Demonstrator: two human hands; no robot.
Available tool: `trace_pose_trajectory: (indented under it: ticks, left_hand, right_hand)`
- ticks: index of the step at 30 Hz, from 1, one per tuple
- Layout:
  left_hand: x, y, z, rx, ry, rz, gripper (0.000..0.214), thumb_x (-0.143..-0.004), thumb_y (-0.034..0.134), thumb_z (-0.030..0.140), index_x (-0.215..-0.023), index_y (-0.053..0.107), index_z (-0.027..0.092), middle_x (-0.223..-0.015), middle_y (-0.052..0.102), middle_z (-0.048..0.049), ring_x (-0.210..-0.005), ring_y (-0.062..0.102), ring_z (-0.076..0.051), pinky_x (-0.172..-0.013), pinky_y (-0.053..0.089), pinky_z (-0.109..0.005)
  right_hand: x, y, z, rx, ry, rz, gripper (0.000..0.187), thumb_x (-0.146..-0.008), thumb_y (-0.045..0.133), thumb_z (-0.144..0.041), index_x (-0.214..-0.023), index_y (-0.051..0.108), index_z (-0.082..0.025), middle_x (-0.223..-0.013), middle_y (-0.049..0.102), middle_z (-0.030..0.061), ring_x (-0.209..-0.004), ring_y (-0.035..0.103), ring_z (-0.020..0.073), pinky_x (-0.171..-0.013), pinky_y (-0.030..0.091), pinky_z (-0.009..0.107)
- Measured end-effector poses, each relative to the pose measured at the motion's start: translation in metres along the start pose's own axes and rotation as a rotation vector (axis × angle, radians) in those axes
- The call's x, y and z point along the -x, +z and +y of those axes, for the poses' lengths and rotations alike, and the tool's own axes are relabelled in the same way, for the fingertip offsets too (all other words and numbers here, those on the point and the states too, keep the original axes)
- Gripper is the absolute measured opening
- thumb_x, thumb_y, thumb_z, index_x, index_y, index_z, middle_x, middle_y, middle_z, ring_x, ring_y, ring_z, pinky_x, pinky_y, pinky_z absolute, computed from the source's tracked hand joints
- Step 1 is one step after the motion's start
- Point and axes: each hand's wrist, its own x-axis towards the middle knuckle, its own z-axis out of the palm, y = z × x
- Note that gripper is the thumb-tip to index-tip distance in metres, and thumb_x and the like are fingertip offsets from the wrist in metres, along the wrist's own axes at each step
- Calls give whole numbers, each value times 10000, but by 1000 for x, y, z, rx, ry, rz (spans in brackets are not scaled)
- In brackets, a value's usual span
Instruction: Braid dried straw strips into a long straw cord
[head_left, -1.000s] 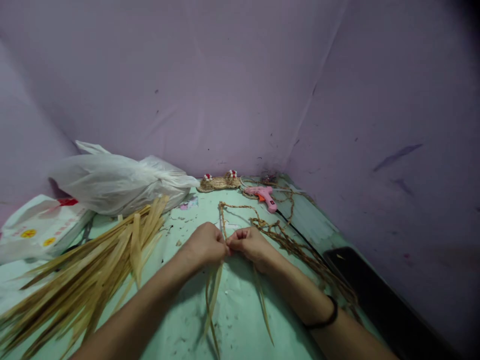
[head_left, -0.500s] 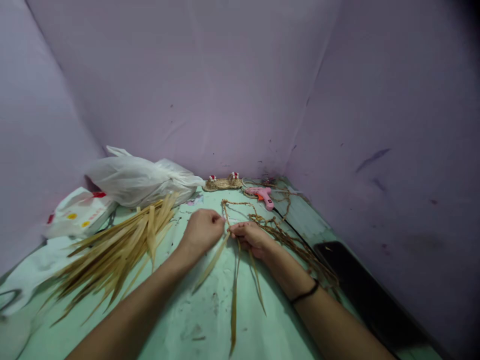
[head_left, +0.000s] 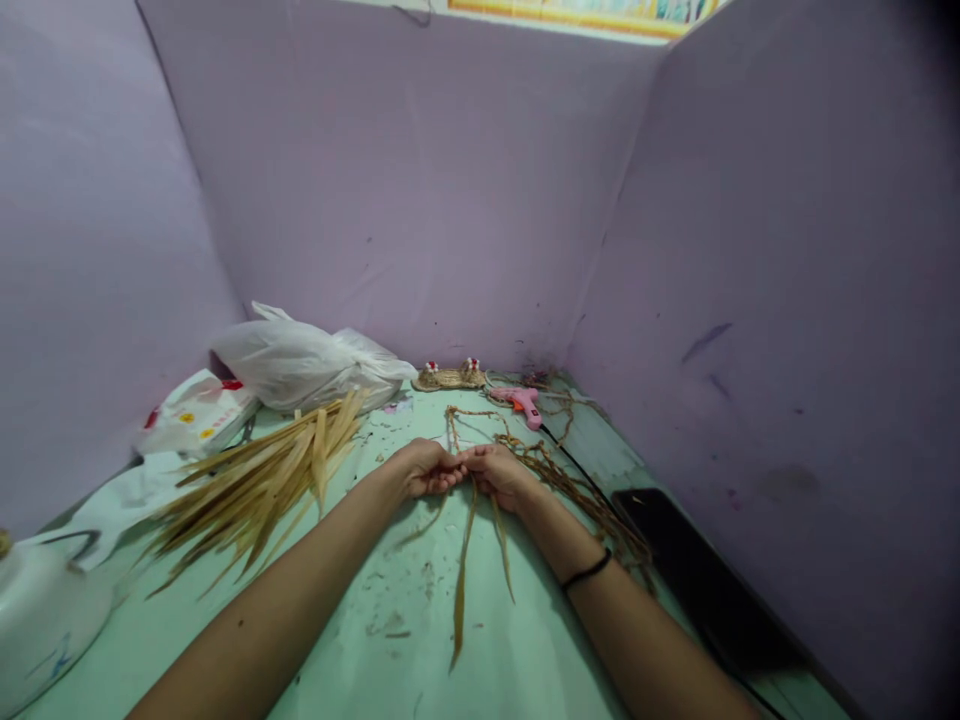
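Observation:
My left hand (head_left: 431,468) and my right hand (head_left: 496,474) meet at the middle of the table, fingertips touching. Both are pinched closed on strips of dried leaf. One long strip (head_left: 462,590) hangs down between the hands, and a thinner one (head_left: 504,552) dangles below my right hand. Another strip, blurred, trails under my left hand. Beyond the fingers, a thin braided cord (head_left: 452,425) made of the same brown fibre runs away from me and bends right. The exact grip point is hidden by the fingers.
Loose dried leaf strips (head_left: 262,490) lie left, near a white plastic bag (head_left: 315,365). A pink glue gun (head_left: 521,403), a bundle of braided cord (head_left: 581,490) and a dark flat panel (head_left: 705,580) are right. A woven piece (head_left: 450,379) sits by the wall; a white pot (head_left: 45,625) stands front left.
My left hand has come in to meet my right hand, its fingers now at the leaf strips. The view has tilted up, showing the upper wall edge and more of the pot.

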Motion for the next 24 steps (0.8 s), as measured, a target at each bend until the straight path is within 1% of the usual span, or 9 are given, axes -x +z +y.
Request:
trace_pose_trajectory:
  ticks: [2, 4, 7, 9, 11, 15, 19, 22, 24]
  left_hand:
    - [0, 0, 0, -28, -25, 21, 133, -683, 506, 101, -560, 550, 73, -429, 484, -5, -340, 394, -34, -348, 295, -134]
    - [1, 1, 0, -60, -39, 53, 143, -678, 503, 97, -542, 543, 76, -402, 465, 2, -325, 381, -35, -334, 272, -139]
    - [3, 2, -1, -121, -38, 115, 161, -651, 506, 93, -491, 516, 84, -356, 432, 9, -291, 341, -37, -311, 213, -152]
    - [3, 4, -2, -158, -25, 157, 165, -618, 511, 88, -455, 492, 93, -329, 406, 17, -274, 311, -36, -307, 180, -161]
    - [3, 6, -4, -186, -6, 203, 166, -588, 521, 94, -430, 471, 106, -308, 381, 26, -265, 287, -38, -308, 155, -171]
    - [5, 13, -6, -216, 42, 312, 179, -552, 550, 121, -410, 441, 130, -277, 333, 42, -265, 251, -44, -314, 129, -189]
    - [8, 19, -6, -218, 71, 379, 171, -523, 551, 95, -406, 432, 134, -273, 326, 44, -271, 257, -46, -323, 137, -191]
    - [10, 20, -4, -206, 70, 393, 175, -507, 523, 77, -388, 411, 138, -266, 325, 37, -264, 258, -48, -323, 142, -194]
    - [10, 19, -4, -187, 65, 375, 167, -507, 505, 83, -384, 407, 138, -270, 332, 32, -257, 251, -46, -322, 143, -195]
  right_hand:
    - [1, 0, 0, 31, -13, -10, 65, -628, 534, -132, -566, 530, -113, -440, 486, -36, -307, 260, 10, -317, 128, 163]
    - [1, 1, 2, 144, -67, 23, 68, -628, 551, -146, -569, 532, -116, -443, 485, -42, -318, 265, 14, -329, 157, 164]
    - [-3, 2, 6, 337, -186, 126, 60, -613, 528, -91, -560, 535, -116, -461, 511, -32, -389, 379, 38, -402, 277, 161]
    - [-5, 2, 9, 383, -230, 161, 66, -603, 517, -72, -559, 540, -115, -485, 536, -21, -453, 443, 61, -462, 327, 168]
    - [-6, 1, 12, 471, -279, 184, 60, -610, 516, -91, -574, 555, -117, -514, 559, -9, -487, 466, 77, -483, 337, 177]
    - [2, 1, 11, 817, -383, 307, 108, -628, 504, -140, -623, 611, -125, -571, 602, 24, -526, 486, 100, -488, 317, 190]
    - [16, 4, 4, 935, -321, 455, 148, -634, 537, -224, -628, 645, -123, -567, 611, 44, -531, 499, 115, -479, 295, 201]
    - [22, 8, 2, 884, -221, 473, 167, -622, 539, -236, -607, 656, -117, -512, 595, 40, -496, 498, 113, -444, 270, 198]
    - [25, 12, 5, 856, -232, 468, 164, -616, 533, -224, -610, 661, -122, -514, 602, 38, -486, 503, 109, -437, 269, 195]
